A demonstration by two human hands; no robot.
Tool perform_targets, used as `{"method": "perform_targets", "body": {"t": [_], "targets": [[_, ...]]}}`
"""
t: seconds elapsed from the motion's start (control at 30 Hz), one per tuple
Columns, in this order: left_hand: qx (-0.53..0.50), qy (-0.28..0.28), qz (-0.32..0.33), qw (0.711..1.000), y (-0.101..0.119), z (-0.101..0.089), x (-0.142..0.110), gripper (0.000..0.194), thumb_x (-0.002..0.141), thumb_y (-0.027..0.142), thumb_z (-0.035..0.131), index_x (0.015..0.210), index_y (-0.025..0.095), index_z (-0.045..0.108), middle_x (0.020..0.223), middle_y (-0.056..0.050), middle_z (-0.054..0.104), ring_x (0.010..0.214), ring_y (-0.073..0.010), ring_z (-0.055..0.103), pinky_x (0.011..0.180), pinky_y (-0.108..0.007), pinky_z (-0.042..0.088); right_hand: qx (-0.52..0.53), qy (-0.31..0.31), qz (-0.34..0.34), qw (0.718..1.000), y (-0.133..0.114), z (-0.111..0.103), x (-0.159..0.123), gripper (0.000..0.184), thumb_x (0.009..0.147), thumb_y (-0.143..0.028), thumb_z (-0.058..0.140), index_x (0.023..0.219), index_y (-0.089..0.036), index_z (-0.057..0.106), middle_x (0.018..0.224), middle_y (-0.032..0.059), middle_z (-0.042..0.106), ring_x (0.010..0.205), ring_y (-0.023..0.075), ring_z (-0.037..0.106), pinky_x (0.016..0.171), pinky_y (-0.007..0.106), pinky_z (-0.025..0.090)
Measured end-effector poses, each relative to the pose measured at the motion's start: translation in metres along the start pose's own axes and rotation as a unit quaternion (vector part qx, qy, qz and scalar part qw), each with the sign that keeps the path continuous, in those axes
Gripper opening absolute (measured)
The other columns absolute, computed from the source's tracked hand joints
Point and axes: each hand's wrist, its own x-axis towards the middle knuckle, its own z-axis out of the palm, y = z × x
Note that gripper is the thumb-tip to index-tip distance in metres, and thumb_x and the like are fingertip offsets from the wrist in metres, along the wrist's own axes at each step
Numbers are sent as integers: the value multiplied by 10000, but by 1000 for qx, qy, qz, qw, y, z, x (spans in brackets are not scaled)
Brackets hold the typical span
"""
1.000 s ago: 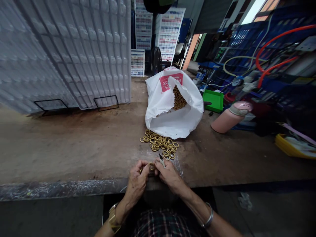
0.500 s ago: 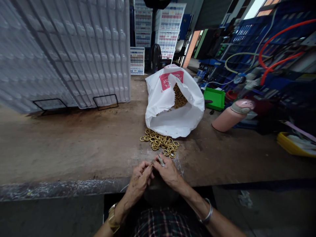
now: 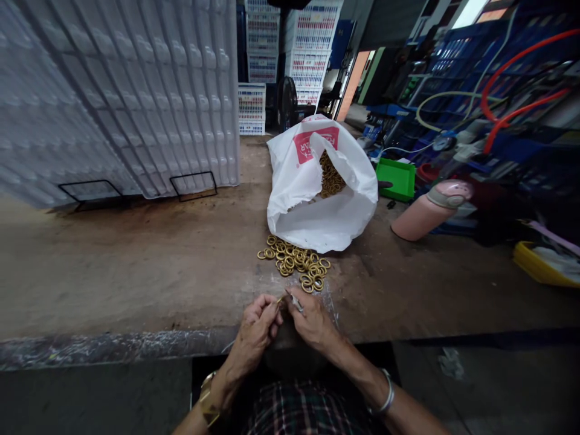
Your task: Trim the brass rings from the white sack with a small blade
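Observation:
My left hand (image 3: 259,323) pinches a brass-coloured ring (image 3: 280,299) between thumb and fingertips, just over the table's front edge. Closed around a slim, silvery small knife (image 3: 295,301) is my right hand (image 3: 315,320), close beside the ring. The knife's dark pointed tip is near the ring; I cannot tell if they touch. Beyond both hands, a loose pile of brass-coloured rings (image 3: 294,258) lies on the table. A white bag (image 3: 290,175) lies behind the pile with its torn mouth facing me, and many more rings show inside it.
Clear ribbed plastic trays (image 3: 172,90) stand at the left of the wooden table (image 3: 136,272), near black wire stands (image 3: 194,184). To the right are a green tray (image 3: 399,179), a pink bottle (image 3: 421,214) and a yellow container (image 3: 539,263). White crates (image 3: 310,66) are stacked behind.
My right hand has drawn slightly right, away from the left, and the knife has shifted with it. The ring in my left fingers shows more plainly now.

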Motion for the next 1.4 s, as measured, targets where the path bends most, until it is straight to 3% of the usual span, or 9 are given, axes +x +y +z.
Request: {"method": "perform_targets", "body": {"t": [0.2, 0.43, 0.53, 0.67, 0.77, 0.93, 1.03, 1.13, 1.4], "targets": [[2, 30, 6, 1000, 1, 3, 1, 419, 728, 568, 582, 791, 164, 487, 601, 36, 493, 446, -52, 348, 425, -179, 229, -109, -45, -44, 992, 1, 3, -6, 268, 694, -56, 387, 846, -188, 563, 785, 41, 638, 694, 162, 547, 621, 263, 333], [38, 40, 31, 998, 1, 2, -4, 432, 747, 592, 547, 735, 166, 477, 573, 45, 471, 437, -49, 347, 417, -180, 243, -204, -88, 20, 975, -6, 3, -5, 295, 721, -42, 399, 926, -165, 572, 807, 65, 662, 703, 178, 576, 595, 275, 304], [27, 22, 1, 999, 2, 0, -11, 406, 770, 569, 544, 743, 170, 472, 555, 57, 450, 424, -42, 332, 402, -165, 234, -220, -70, 36, 972, -2, 2, -1, 267, 759, -47, 384, 909, -164, 571, 805, 62, 668, 690, 167, 583, 578, 273, 287], [-39, -8, -34, 999, 2, 1, -18, 375, 767, 534, 583, 773, 175, 475, 579, 51, 478, 414, -37, 341, 379, -154, 215, -236, 10, 37, 971, 7, -8, 11, 225, 780, -64, 387, 870, -169, 565, 840, 60, 666, 728, 167, 593, 597, 268, 303], [-109, -18, -30, 993, -2, 2, -14, 365, 790, 521, 559, 752, 164, 490, 530, 47, 454, 411, -44, 325, 373, -153, 231, -252, 59, 37, 965, 8, -17, 24, 275, 760, -69, 414, 962, -174, 567, 909, 66, 674, 795, 190, 606, 640, 270, 343], [-163, -12, -21, 986, -6, 1, -5, 309, 782, 434, 609, 782, 137, 524, 710, -33, 586, 470, -56, 420, 372, -160, 301, -274, 38, 27, 961, 3, -22, 48, 461, 783, -108, 447, 1238, -175, 477, 1110, 97, 652, 922, 227, 619, 731, 299, 405], [-203, -6, -31, 979, -2, 0, -3, 249, 760, 350, 643, 834, 163, 498, 741, -26, 600, 484, -67, 455, 368, -157, 308, -296, 11, 46, 954, 0, -20, 58, 398, 824, -140, 435, 1212, -188, 505, 1071, 98, 667, 909, 235, 632, 727, 312, 408], [-241, -3, -49, 969, 3, -1, -2, 317, 706, 320, 690, 926, 166, 521, 709, -6, 577, 504, -75, 470, 372, -155, 321, -303, 1, 62, 951, -2, -20, 62, 335, 838, -149, 432, 1157, -192, 527, 993, 90, 685, 871, 229, 643, 683, 301, 392], [-264, -1, -51, 963, 0, -3, 3, 328, 665, 389, 741, 713, 123, 554, 762, -44, 575, 619, -112, 536, 393, -173, 375, -252, 48, 50, 965, 7, -18, 63, 212, 829, -177, 486, 1035, -196, 537, 942, 54, 676, 861, 211, 622, 685, 282, 359]]}}
